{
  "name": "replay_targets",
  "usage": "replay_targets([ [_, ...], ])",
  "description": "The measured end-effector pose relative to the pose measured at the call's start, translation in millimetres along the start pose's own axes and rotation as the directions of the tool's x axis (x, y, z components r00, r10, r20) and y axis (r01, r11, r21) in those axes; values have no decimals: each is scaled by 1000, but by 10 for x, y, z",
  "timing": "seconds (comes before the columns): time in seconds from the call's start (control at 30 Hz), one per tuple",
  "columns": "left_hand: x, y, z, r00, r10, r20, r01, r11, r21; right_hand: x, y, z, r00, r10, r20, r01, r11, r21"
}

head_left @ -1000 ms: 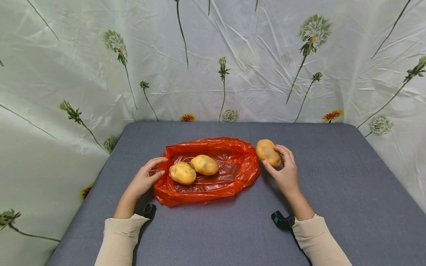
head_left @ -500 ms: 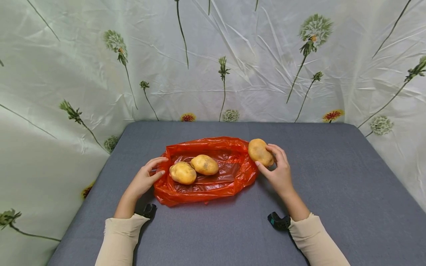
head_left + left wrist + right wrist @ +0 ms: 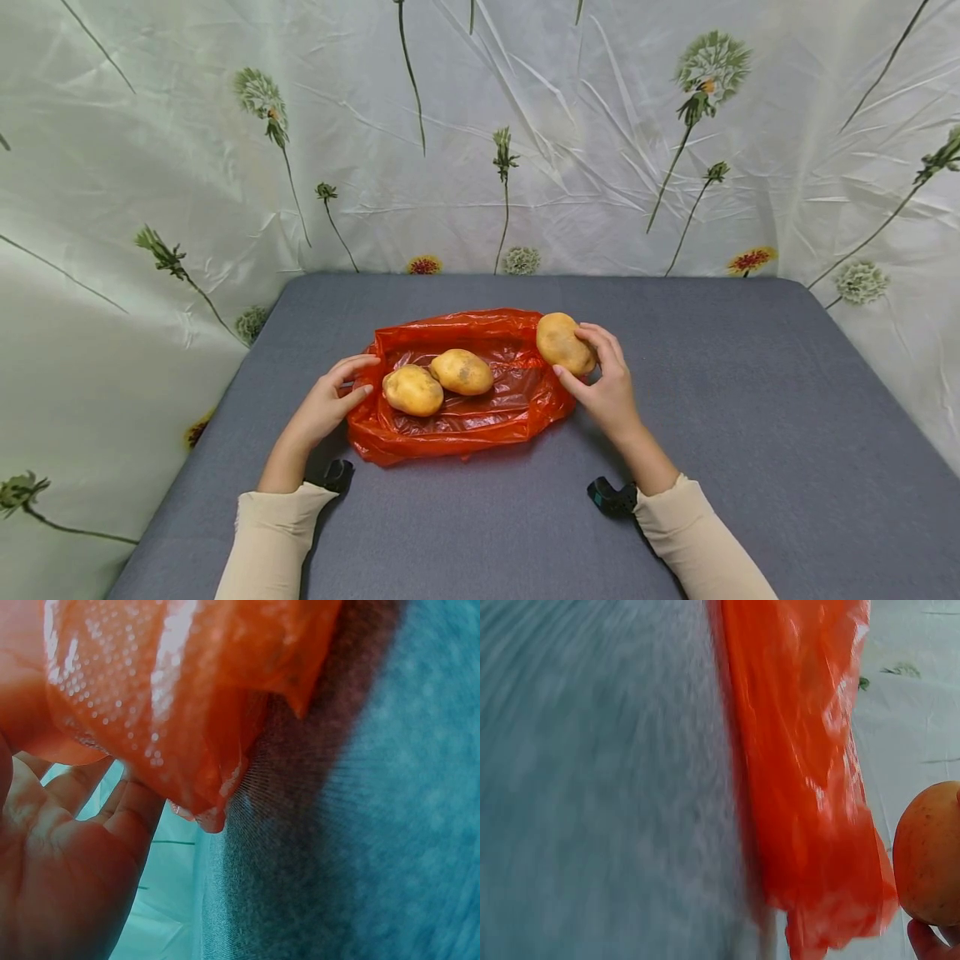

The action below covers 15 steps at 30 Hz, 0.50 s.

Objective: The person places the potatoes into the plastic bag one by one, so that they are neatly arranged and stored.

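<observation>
A red plastic bag (image 3: 465, 442) lies spread on the table with its mouth facing up. Inside, toward its left end, two potatoes (image 3: 412, 390) rest side by side. My left hand (image 3: 321, 410) holds the bag's left rim between thumb and fingers; in the left wrist view, plastic (image 3: 180, 697) hides part of the fingers. My right hand (image 3: 613, 392) grips a third potato (image 3: 564, 343) between thumb and fingers, raised over the bag's right rim. At the right wrist view's edge, this potato (image 3: 934, 855) shows beside the bag (image 3: 810, 787), apart from it.
The table (image 3: 465, 533) has a grey cloth surface. A pale flower-printed curtain (image 3: 450, 167) hangs behind it and along the left and right sides. Black wrist straps (image 3: 613, 497) sit by both sleeves.
My right hand has moved left with the potato, from beside the bag to over its right rim. The left hand, the bag and the two potatoes inside stay put.
</observation>
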State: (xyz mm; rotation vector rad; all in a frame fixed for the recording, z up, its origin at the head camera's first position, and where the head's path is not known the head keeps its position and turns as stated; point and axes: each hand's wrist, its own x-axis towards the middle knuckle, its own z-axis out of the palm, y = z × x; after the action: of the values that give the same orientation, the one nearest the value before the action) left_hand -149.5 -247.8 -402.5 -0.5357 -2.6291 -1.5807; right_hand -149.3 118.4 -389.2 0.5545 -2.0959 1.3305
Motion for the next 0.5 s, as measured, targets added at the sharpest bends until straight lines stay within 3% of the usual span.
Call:
replay_targets([
  [0.4, 4, -18, 9, 1000, 14, -3, -14, 1000, -21, 41, -19, 276, 998, 18, 68, -22, 998, 55],
  [0.5, 4, -20, 11, 1000, 16, -3, -16, 1000, -22, 6, 164, 376, 996, 18, 83, -23, 998, 58],
])
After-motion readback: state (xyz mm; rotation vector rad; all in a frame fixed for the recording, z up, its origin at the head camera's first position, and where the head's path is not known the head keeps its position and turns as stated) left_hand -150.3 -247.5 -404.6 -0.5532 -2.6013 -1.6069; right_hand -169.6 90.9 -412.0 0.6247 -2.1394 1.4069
